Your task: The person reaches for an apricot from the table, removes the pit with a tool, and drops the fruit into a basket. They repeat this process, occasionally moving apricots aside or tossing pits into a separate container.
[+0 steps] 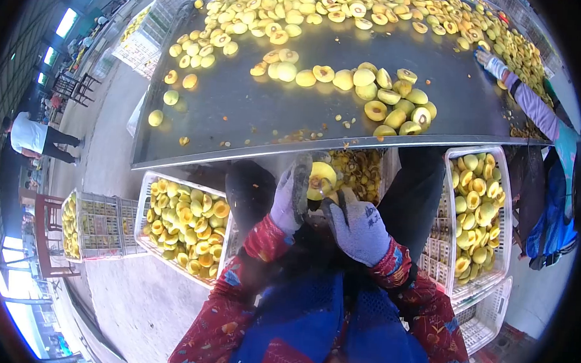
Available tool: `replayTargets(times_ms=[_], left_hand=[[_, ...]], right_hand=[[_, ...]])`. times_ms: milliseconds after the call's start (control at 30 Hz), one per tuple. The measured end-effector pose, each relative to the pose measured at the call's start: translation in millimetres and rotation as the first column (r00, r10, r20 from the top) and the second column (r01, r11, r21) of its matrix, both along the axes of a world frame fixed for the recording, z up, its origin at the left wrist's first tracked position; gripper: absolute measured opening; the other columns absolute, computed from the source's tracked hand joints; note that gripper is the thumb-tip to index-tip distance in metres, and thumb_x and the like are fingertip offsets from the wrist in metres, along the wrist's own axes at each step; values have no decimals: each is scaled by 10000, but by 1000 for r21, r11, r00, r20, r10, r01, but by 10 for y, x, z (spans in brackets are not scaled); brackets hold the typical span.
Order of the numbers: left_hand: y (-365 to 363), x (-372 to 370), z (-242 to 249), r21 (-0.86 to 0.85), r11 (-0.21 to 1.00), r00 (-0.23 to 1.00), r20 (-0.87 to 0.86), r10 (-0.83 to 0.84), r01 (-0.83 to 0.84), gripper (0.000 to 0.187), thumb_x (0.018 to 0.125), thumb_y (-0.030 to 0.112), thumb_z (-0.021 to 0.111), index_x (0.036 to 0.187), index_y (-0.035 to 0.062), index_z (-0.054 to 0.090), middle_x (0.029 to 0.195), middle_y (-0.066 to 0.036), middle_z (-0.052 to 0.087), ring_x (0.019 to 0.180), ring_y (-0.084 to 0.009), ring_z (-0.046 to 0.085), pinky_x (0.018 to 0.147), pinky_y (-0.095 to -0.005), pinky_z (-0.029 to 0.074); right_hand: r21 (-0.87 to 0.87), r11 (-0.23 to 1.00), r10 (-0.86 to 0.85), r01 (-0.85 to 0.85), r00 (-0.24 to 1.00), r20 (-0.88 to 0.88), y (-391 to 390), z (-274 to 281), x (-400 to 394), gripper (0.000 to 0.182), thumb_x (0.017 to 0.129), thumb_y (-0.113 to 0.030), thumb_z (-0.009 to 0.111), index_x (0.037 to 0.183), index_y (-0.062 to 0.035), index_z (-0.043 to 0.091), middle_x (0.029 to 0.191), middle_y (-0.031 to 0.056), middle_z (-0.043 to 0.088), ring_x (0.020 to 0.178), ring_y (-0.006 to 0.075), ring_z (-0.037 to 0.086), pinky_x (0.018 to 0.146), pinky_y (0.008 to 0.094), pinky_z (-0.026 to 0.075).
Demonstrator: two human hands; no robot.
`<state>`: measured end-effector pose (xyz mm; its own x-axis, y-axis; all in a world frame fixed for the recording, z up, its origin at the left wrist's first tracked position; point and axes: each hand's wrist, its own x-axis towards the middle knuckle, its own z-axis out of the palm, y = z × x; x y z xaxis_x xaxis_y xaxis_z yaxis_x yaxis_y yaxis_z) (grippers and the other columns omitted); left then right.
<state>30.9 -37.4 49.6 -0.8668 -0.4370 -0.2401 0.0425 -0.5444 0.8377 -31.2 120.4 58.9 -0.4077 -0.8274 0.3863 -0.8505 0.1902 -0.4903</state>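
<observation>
My left hand point(290, 196), in a pale purple glove with dark, stained fingers, is closed on a yellow peach half point(321, 180), cut face up with a brown centre. Close against the fruit's near right side is my right hand point(358, 228), in a matching glove with dark writing on its back. Its fingers are bent inward in a pinch; what they grip is too small and blurred to name. Below the fruit, a crate point(389, 173) between my knees holds yellow-brown peach scraps point(359, 171).
A metal table point(241, 118) with a raised edge bears many halved peaches point(398, 102). Full crates stand at left point(141, 223) and right point(505, 236). A co-worker's gloved hand point(493, 62) reaches over the table's right side. Another person point(36, 135) walks at far left.
</observation>
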Motion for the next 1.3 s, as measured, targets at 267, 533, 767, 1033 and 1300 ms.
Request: replayTargets(times_ms=[267, 533, 767, 1033, 1300], left_hand=[[285, 17, -93, -221, 954, 978, 2, 208, -202, 328, 980, 256, 412, 1143, -4, 528, 1012, -71, 599, 876, -121, 575, 767, -251, 484], [318, -29, -246, -513, 843, 983, -11, 182, -162, 296, 989, 223, 357, 1090, 12, 538, 953, -55, 593, 787, -97, 538, 700, -239, 459], [258, -24, -342, -287, 957, 992, -129, 5, -42, 345, 986, 280, 371, 1119, -4, 514, 934, -91, 617, 827, -149, 592, 721, -260, 483], [-422, 610, -564, -917, 385, 864, 109, 492, -103, 233, 913, 146, 460, 1075, 21, 571, 1010, -170, 609, 872, -330, 614, 785, -384, 491], [-1449, 119, 417, -717, -275, 732, 464, 499, 641, 453, 835, 322, 548, 1152, -1, 525, 1110, -217, 563, 1059, -342, 524, 901, -427, 420]], right_hand=[[69, 997, 36, -28, 993, -114, 40, -152, 95, 320, 819, -119, 551, 1090, 52, 547, 973, 257, 534, 628, 319, 553, 515, 393, 452], [-56, 991, 112, -119, 548, 829, 74, -431, 46, 307, 852, -199, 550, 1049, 35, 521, 846, 169, 543, 610, 245, 546, 536, 355, 451], [-408, 903, 222, 133, -958, 179, 38, -282, -70, 456, 976, -431, 307, 914, -29, 511, 525, 22, 486, 308, 84, 369, 343, 226, 313], [-409, 841, 461, 354, -865, 199, 9, -472, -345, 323, 979, -352, 370, 1132, -108, 513, 554, 48, 496, 350, 124, 395, 341, 244, 307], [-87, 993, 121, 86, -779, 616, 95, -968, -578, 410, 963, -405, 372, 1316, -209, 442, 554, 15, 448, 389, 127, 369, 465, 302, 362]])
